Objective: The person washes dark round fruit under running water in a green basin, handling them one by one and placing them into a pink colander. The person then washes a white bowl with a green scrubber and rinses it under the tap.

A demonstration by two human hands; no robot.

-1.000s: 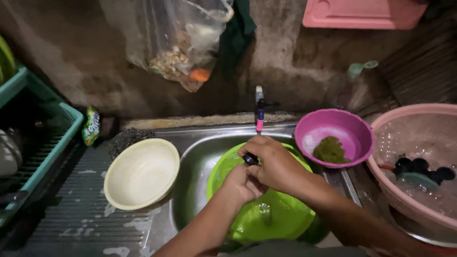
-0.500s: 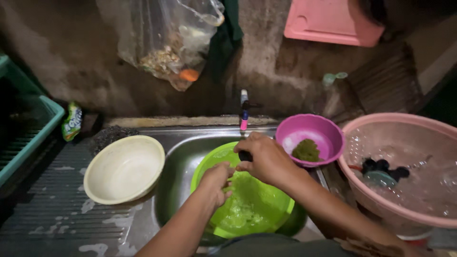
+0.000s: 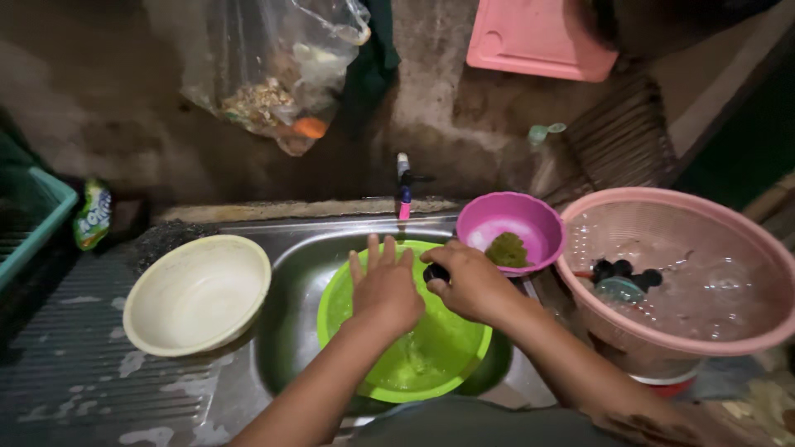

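L hand [image 3: 385, 290] spread flat over green bowl [image 3: 439, 356] in sink [image 3: 290, 273]; R hand [image 3: 472, 281] pinches small dark object [image 3: 436, 272], pink bowl [image 3: 511, 233] right.

cream bowl [image 3: 197, 294], pink basin [image 3: 687, 273], perhaps soapy

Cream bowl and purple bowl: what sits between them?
In the head view, the green bowl in the sink, with the left hand and right hand over it, lies between the cream bowl and purple bowl.

my one camera sits on the head, looking steeply down and forward at the sink [image 3: 290, 248] from close above, the wall [image 3: 464, 116] filling the top.
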